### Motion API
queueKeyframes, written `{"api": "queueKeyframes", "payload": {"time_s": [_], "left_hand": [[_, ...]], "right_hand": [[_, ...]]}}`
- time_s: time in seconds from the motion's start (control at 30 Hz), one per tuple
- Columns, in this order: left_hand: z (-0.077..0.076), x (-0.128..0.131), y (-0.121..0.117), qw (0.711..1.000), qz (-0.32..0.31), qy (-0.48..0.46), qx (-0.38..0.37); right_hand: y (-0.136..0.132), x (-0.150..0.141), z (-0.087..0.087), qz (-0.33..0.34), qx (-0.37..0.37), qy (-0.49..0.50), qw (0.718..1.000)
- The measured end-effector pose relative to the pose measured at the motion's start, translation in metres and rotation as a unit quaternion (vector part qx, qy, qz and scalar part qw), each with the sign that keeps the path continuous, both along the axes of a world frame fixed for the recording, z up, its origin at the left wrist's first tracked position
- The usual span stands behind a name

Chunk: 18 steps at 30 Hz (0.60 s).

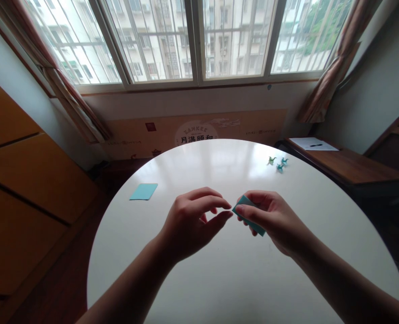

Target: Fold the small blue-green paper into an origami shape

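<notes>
Far left on your round white table (202, 279): light blue square paper (143, 191), lying flat near the rim; can't tell if it's one sheet or a stack. Next, your left hand (189, 220): thumb and index tips close together, narrow gap, right at the near corner of the folded paper (257, 228). Can't tell if they touch it. The folded paper is up over the middle of the table, in your right hand (274, 211). It's teal, darker than the square, with straight edges and a pointed corner toward your left hand; it slants down to the right, lower end poking out past your thumb. Middle is partly hidden. Your right hand has it pinched, thumb on top, fingers behind. Farther right, near the far rim: three small folded paper figures (279, 168), one yellow-green, two teal, grouped close. Far right: white sheet (306, 143) with a dark pen (316, 145) on a wooden desk (351, 164).
</notes>
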<state>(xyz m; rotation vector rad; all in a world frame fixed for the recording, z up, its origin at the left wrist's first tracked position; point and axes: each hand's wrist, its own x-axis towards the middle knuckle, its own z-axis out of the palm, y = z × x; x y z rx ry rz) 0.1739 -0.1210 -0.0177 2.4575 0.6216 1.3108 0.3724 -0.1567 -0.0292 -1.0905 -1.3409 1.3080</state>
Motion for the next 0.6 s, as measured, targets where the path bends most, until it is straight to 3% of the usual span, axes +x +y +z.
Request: {"api": "queueKeyframes", "payload": {"time_s": [0.2, 0.33, 0.47, 0.6], "left_hand": [[0.003, 0.000, -0.003, 0.999, -0.007, -0.018, -0.032], [0.004, 0.006, -0.006, 0.982, -0.002, -0.032, -0.185], [0.001, 0.012, -0.008, 0.939, -0.019, -0.057, -0.338], [-0.002, 0.014, -0.007, 0.905, -0.041, -0.086, -0.414]], "right_hand": [[0.000, -0.001, 0.001, -0.007, 0.004, -0.004, 1.000], [0.000, 0.000, -0.001, -0.016, 0.026, -0.014, 0.999], [0.000, -0.001, -0.002, -0.010, 0.046, -0.020, 0.999], [-0.001, -0.001, -0.003, -0.011, 0.052, -0.018, 0.998]]}}
